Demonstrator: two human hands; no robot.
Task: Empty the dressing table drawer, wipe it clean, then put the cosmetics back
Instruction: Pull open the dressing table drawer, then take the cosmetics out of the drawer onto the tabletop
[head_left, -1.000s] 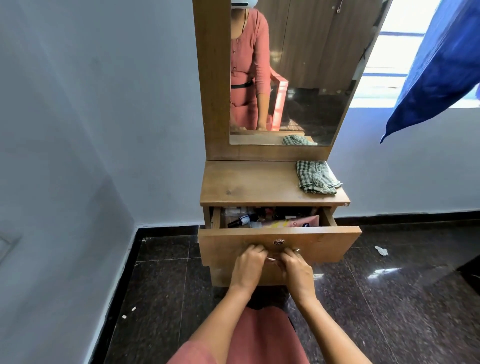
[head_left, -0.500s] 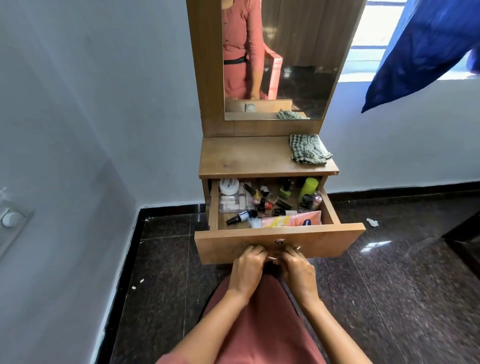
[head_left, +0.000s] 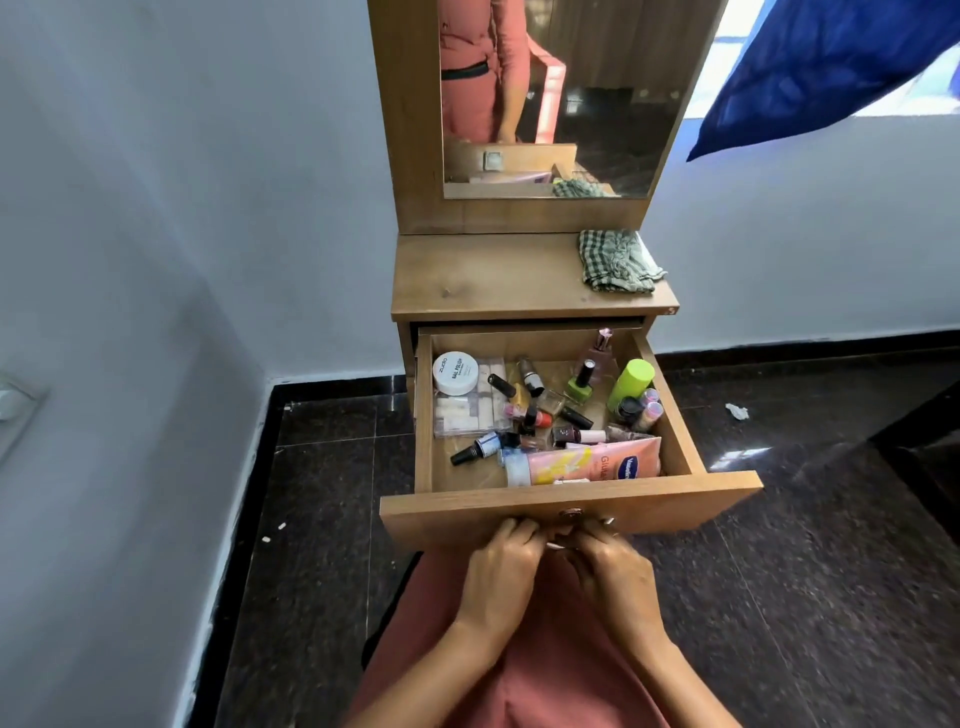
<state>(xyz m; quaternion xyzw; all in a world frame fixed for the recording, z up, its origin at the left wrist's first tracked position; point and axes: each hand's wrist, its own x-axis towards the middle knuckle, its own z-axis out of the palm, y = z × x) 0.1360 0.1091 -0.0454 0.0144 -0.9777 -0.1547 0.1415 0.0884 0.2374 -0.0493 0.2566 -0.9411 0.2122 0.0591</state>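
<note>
Drawer (head_left: 571, 506) now pulled fully out, checked cloth (head_left: 615, 261) on top.

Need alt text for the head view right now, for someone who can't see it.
Both hands, left hand and right hand, grip the handle of the open drawer, full of nail polish bottles and a pink tube. A checked cloth lies on the tabletop.

A blue curtain (head_left: 826, 67) hangs at the upper right of the frame, in front of a bright window (head_left: 727, 57). Pale walls (head_left: 156, 208) fill the left. Dark speckled floor tiles (head_left: 810, 571) spread below, with a white scrap (head_left: 736, 411) at right.
</note>
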